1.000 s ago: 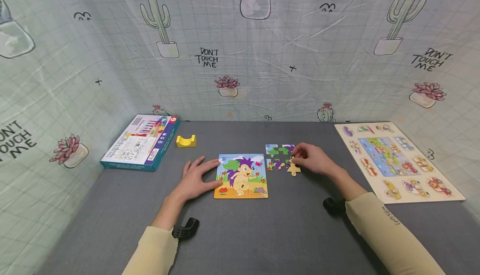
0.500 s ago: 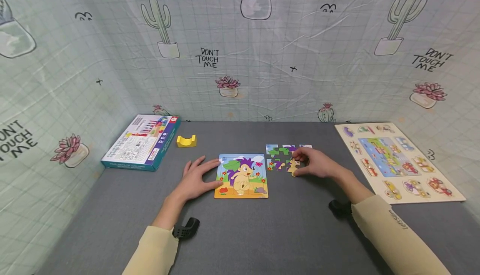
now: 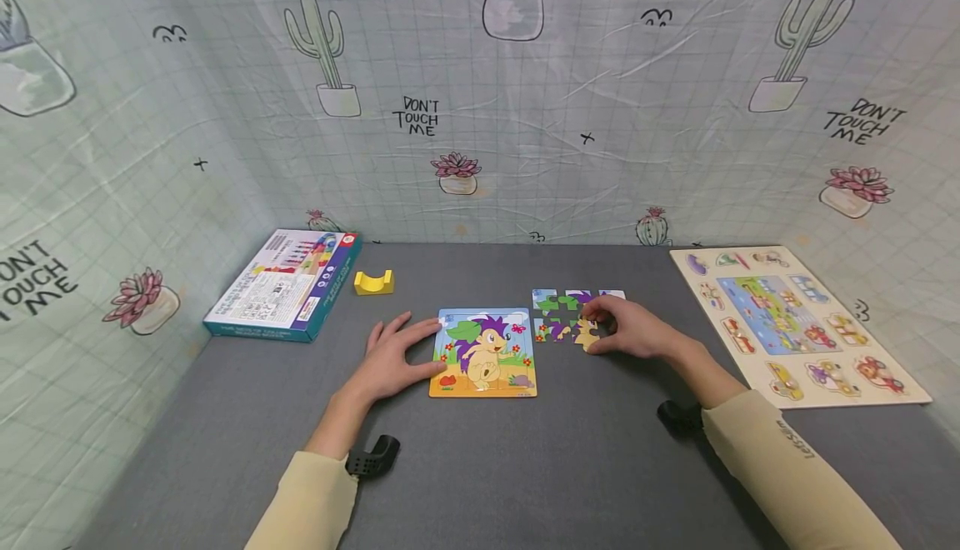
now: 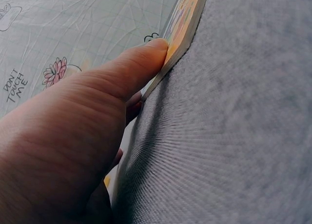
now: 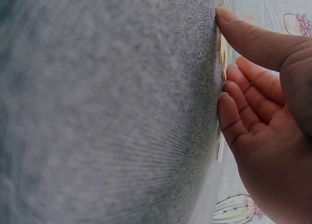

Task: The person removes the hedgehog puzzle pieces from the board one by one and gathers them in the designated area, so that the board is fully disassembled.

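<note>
Your left hand [image 3: 386,365], fingers outstretched, touched the puzzle [image 3: 483,354] while your right hand [image 3: 636,329] pinched a piece [image 3: 584,335] toward the table's [image 3: 480,475] far edge, apparently joining pieces, the next move calling for aligned tabs.

Blue, green, orange puzzle board [image 3: 483,354]

Between left hand [image 3: 392,358] and right hand [image 3: 633,329], a hedgehog puzzle [image 3: 483,358] and loose pieces [image 3: 557,332] block passage; between the wrists [image 3: 335,427], the surface [image 3: 517,467] lies open.
</note>
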`<action>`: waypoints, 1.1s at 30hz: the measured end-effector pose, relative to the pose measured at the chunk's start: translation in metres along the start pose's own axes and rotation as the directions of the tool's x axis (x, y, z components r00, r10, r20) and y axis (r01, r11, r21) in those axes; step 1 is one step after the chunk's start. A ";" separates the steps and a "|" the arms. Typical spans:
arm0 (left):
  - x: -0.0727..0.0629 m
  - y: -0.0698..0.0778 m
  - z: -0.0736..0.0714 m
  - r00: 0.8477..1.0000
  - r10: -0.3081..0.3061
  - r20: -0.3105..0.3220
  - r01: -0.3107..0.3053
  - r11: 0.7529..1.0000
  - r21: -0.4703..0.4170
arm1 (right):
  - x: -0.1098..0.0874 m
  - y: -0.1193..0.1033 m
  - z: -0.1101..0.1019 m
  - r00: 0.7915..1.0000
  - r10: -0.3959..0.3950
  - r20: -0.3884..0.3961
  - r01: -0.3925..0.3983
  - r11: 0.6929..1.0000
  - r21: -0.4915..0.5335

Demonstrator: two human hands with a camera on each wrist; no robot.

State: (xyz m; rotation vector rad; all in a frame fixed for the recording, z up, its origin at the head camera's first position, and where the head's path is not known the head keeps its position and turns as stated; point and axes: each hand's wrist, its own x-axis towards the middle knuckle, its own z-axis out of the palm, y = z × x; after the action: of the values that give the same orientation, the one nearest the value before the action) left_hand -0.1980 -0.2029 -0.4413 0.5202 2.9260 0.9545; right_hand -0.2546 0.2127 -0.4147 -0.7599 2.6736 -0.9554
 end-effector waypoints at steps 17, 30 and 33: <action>0.000 -0.001 0.000 1.000 -0.005 0.000 0.005 1.000 0.012 | 0.003 -0.009 -0.002 1.000 -0.005 -0.006 0.005 0.999 0.040; 0.000 -0.002 0.000 1.000 0.013 -0.006 -0.013 1.000 0.012 | 0.027 -0.049 0.022 0.996 -0.084 0.012 0.082 0.985 0.152; 0.000 -0.001 -0.001 1.000 0.007 -0.002 -0.007 1.000 0.007 | 0.034 -0.058 0.030 0.992 -0.124 0.031 0.118 0.979 0.168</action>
State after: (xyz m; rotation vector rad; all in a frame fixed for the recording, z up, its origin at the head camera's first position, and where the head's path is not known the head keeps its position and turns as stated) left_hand -0.1986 -0.2036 -0.4413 0.5312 2.9324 0.9459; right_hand -0.2493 0.1405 -0.4012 -0.9028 2.4987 -1.1614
